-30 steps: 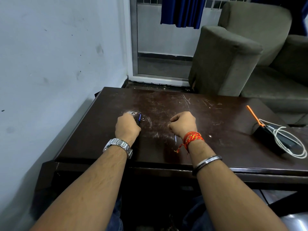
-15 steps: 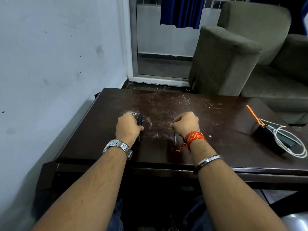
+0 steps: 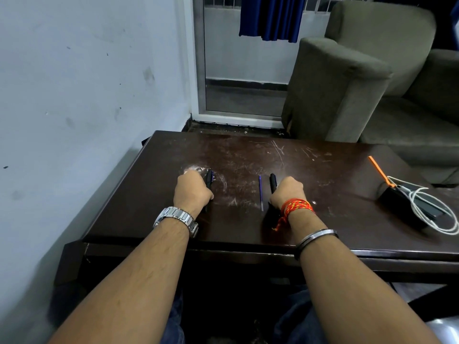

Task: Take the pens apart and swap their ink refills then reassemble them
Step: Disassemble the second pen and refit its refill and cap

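Head camera looked down on a dark brown bench, its glossy top worn with pale scratches and a whitish scuffed patch. The left hand was curled into a fist round the left pen, a slim black barrel with a blue-violet glint near its far end, lying on the wood. The right hand was curled likewise round the right pen, a matt black tube whose rounded tip poked out beyond the knuckles. Between the hands, just beside the right pen but apart from it, a thin blue refill lay straight on the bench. A steel link watch banded the left wrist. Braided orange thread and a smooth metal bangle circled the right. At far right sat a black box with a looped white cable.
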{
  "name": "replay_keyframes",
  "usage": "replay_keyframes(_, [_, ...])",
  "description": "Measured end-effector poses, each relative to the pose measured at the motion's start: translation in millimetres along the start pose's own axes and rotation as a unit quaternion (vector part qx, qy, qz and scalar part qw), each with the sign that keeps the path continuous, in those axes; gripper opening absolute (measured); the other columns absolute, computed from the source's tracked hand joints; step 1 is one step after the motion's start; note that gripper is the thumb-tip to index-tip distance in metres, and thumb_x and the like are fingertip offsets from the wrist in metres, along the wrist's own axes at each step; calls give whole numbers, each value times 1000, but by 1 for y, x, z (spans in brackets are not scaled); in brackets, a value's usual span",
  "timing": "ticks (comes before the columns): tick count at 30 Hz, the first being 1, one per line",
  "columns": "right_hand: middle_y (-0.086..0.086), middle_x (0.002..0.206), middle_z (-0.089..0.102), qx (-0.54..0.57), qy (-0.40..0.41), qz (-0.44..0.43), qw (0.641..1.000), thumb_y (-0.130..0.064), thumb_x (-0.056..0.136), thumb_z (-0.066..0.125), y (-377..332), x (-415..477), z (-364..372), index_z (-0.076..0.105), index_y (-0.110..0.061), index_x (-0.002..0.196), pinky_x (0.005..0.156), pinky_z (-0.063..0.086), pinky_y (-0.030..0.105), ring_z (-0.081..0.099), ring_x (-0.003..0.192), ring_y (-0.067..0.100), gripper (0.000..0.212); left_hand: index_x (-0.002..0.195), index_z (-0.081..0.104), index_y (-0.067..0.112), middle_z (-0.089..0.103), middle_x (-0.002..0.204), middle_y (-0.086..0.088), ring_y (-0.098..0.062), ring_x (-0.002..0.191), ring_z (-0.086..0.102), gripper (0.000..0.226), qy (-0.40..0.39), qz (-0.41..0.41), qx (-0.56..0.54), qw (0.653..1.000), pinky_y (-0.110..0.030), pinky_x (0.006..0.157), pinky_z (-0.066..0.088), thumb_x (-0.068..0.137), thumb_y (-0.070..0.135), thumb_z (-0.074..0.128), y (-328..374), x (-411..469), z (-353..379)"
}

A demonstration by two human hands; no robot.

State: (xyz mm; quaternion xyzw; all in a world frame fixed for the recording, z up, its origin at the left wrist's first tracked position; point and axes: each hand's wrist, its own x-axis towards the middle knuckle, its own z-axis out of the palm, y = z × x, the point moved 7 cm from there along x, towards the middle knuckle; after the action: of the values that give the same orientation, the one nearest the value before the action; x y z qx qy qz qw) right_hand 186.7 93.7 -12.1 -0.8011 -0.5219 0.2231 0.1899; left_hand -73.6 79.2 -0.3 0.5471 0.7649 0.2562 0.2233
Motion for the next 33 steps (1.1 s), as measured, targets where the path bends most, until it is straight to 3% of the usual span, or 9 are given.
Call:
replay_keyframes(6, [14, 105, 71, 104, -6, -59, 993, -14, 83, 75, -19, -7, -4, 71, -5, 102, 77, 60, 33, 70, 91, 25, 22, 66, 71, 3, 69, 62, -9, -24, 62, 68, 44, 57, 46, -18, 997, -34, 57, 56, 75, 44, 82, 10, -5, -9])
replay_keyframes(8, [6, 98, 72, 155, -27, -100, 982, -20, 82, 78, -34, -16, -1, 72, -11, 104, 65, 59, 23, 70, 83, 16, 24, 66, 76, 10, 71, 59, -5, -18, 58, 68, 44, 53, 78, -78, 992, -32, 58, 56, 79, 52, 75, 20, -9, -8])
replay_keyframes(10, [1, 92, 72, 177, -37, -152, 972, -22, 82, 79, -49, -28, 1, 73, -13, 107, 69, 56, 21, 70, 83, 13, 28, 69, 76, 17, 72, 61, 0, -15, 59, 69, 41, 21, 95, -164, 982, -35, 64, 59, 83, 55, 70, 30, -11, -2])
replay_keyframes(14, [1, 83, 76, 177, -75, -247, 950, -22, 81, 79, -74, -52, 7, 76, -14, 99, 76, 59, 28, 72, 76, 14, 20, 81, 74, 19, 72, 71, 2, -17, 69, 69, 32, -29, 118, -270, 955, -46, 76, 61, 92, 47, 62, 44, -12, 10])
replay_keyframes(18, [8, 76, 77, 211, -125, -274, 930, -15, 82, 75, -84, -64, 12, 77, -12, 93, 71, 63, 36, 75, 70, 21, 12, 84, 69, 24, 75, 75, 10, -6, 76, 70, 19, -9, 105, -336, 936, -31, 73, 56, 98, 28, 57, 42, -9, 6])
replay_keyframes(22, [3, 69, 73, 317, -27, -200, 927, -19, 78, 67, -77, -54, -2, 73, -16, 78, 62, 60, 34, 70, 63, 18, 7, 91, 63, 24, 68, 83, 3, -14, 71, 61, 16, -34, 116, -338, 933, -37, 68, 54, 101, 27, 51, 44, -12, 6])
replay_keyframes(26, [2, 73, 67, 426, -18, -169, 888, -38, 85, 70, -75, -47, -6, 71, -19, 84, 53, 54, 24, 64, 64, 14, 19, 94, 67, 22, 60, 64, 12, 2, 48, 50, 21, -13, 192, -234, 953, -14, 47, 34, 102, 32, 49, 56, -19, 4])
replay_keyframes(30, [4, 73, 66, 426, -30, -216, 878, -44, 87, 68, -85, -52, -4, 72, -26, 80, 68, 55, 47, 58, 68, 21, 20, 102, 70, 16, 59, 52, 24, 7, 43, 50, 24, -17, 254, -226, 940, -9, 41, 31, 103, 21, 46, 68, -27, 4])
replay_keyframes(33, [5, 68, 60, 467, -21, -218, 857, -33, 91, 68, -87, -52, -7, 71, -20, 76, 65, 50, 47, 53, 67, 23, 20, 107, 70, 17, 60, 55, 26, 8, 45, 51, 24, -8, 271, -227, 935, -8, 42, 32, 102, 18, 46, 73, -30, 1])
